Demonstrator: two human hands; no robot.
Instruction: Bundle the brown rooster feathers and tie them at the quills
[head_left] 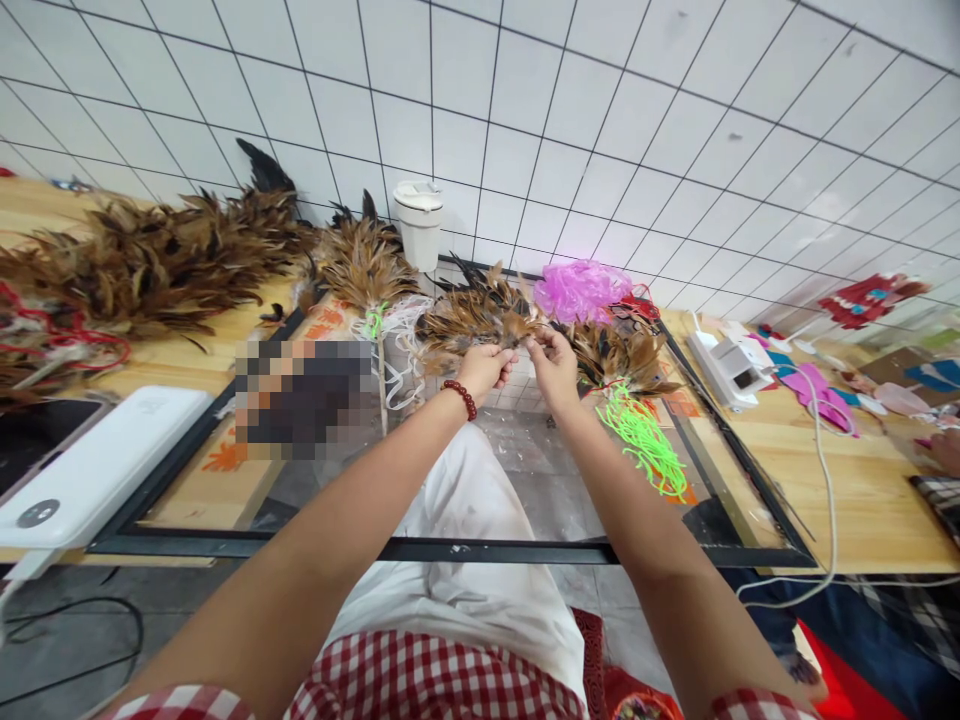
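Note:
My left hand [486, 368], with a red bead bracelet on its wrist, is closed around the base of a brown feather bundle [472, 318] lying over the glass tabletop [525, 460]. My right hand [551, 365] pinches the same spot from the right, its fingers curled and touching the left hand's. More brown feathers [619, 355] spread to the right of my right hand, with neon green cord [645, 440] trailing below them. A feather bundle with a stick handle [367, 265] stands to the left.
Large heaps of brown feathers [142, 265] cover the wooden table at left. A white cup [418, 225] stands by the tiled wall, pink plastic [581, 290] beside it. A white power bank [97, 465] lies front left. A white device [731, 370] and cable sit right. Another person's hand [946, 450] shows at far right.

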